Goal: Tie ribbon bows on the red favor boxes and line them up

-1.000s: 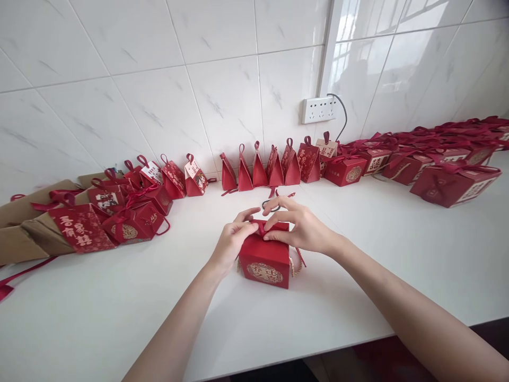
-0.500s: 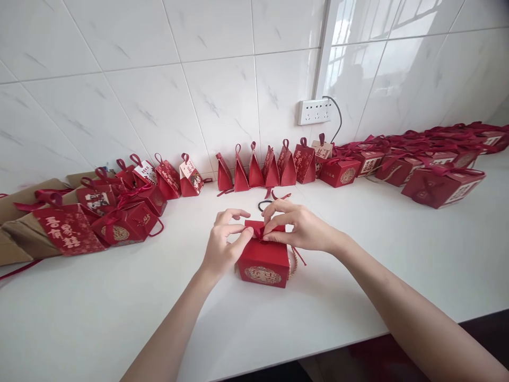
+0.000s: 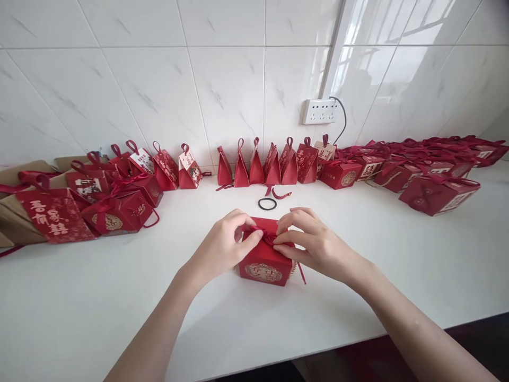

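A red gift box (image 3: 264, 270) with a round gold emblem stands upright on the white table in front of me. Across its top lies a dark red ribbon (image 3: 269, 238), knotted or looped at the middle. My left hand (image 3: 228, 239) pinches the ribbon's left part between thumb and fingers. From the other side, my right hand (image 3: 314, 239) grips the ribbon's right part, fingertips close to the knot. A thin ribbon end hangs down past the box's right side, by a twisted cord. Fingers partly hide the ribbon.
Behind the box lies a black ring (image 3: 267, 203). Several triangular red boxes (image 3: 242, 170) line the tiled wall. Many ribboned boxes (image 3: 437, 193) crowd the right; more red boxes (image 3: 55, 215) sit left by brown cardboard (image 3: 8, 223). A power strip (image 3: 320, 112) hangs on the wall.
My hands have moved apart a little, drawing the ribbon outward from the knot. The black ring now shows fully behind the box. The camera view has shifted slightly.
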Demonstrator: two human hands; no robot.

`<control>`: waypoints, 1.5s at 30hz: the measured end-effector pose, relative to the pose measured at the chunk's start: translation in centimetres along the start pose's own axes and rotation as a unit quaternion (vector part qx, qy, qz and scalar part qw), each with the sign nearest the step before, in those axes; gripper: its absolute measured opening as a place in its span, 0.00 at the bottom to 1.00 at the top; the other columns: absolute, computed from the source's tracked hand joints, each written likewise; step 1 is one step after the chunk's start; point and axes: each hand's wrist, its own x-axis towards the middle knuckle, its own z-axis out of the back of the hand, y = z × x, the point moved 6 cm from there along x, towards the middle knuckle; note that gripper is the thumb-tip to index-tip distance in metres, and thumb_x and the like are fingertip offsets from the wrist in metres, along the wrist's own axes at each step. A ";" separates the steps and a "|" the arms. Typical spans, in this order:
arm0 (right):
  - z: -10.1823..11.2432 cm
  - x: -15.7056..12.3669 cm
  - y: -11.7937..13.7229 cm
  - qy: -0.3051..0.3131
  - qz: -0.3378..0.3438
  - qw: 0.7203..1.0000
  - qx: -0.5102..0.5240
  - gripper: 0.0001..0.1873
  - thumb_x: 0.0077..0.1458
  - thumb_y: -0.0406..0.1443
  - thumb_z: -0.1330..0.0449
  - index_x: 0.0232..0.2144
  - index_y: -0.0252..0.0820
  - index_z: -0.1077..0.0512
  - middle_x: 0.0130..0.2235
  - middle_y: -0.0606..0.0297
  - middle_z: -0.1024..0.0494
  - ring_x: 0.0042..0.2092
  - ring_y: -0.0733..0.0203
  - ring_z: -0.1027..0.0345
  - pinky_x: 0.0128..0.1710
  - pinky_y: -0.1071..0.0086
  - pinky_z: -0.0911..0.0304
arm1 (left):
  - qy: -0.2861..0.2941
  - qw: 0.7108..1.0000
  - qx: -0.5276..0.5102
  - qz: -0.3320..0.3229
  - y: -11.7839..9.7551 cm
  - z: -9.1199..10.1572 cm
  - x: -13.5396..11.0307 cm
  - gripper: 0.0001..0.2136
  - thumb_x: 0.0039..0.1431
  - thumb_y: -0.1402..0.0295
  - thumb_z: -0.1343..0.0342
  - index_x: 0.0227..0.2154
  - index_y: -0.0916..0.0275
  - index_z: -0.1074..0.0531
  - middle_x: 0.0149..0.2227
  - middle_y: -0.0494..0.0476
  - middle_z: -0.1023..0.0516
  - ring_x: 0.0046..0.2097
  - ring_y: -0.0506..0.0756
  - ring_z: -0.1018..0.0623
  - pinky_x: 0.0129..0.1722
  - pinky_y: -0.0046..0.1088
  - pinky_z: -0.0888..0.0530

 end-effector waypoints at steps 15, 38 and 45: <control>-0.9 -0.4 0.7 0.030 0.107 0.987 -0.120 0.15 0.61 0.24 0.56 0.37 0.39 0.32 0.36 0.60 0.28 0.41 0.60 0.34 0.52 0.51 0.41 | 0.165 0.980 -0.107 0.034 0.7 0.1 -0.2 0.10 0.55 0.60 0.46 0.26 0.62 0.29 0.26 0.51 0.29 0.25 0.49 0.32 0.23 0.23 0.36; -0.1 -2.5 -1.6 -0.080 0.061 0.994 -0.050 0.09 0.61 0.30 0.52 0.36 0.42 0.32 0.35 0.61 0.31 0.41 0.59 0.33 0.51 0.51 0.40 | 0.166 0.976 -0.111 0.089 2.5 0.7 0.1 0.17 0.54 0.55 0.46 0.19 0.63 0.36 0.21 0.49 0.39 0.21 0.46 0.39 0.18 0.21 0.39; -0.2 -2.4 -2.7 -0.078 -0.074 0.994 0.034 0.18 0.62 0.34 0.51 0.22 0.41 0.30 0.38 0.57 0.29 0.44 0.55 0.34 0.43 0.56 0.38 | 0.142 0.976 -0.114 0.119 2.6 0.8 0.2 0.16 0.54 0.53 0.47 0.23 0.62 0.32 0.21 0.47 0.41 0.19 0.44 0.41 0.18 0.22 0.43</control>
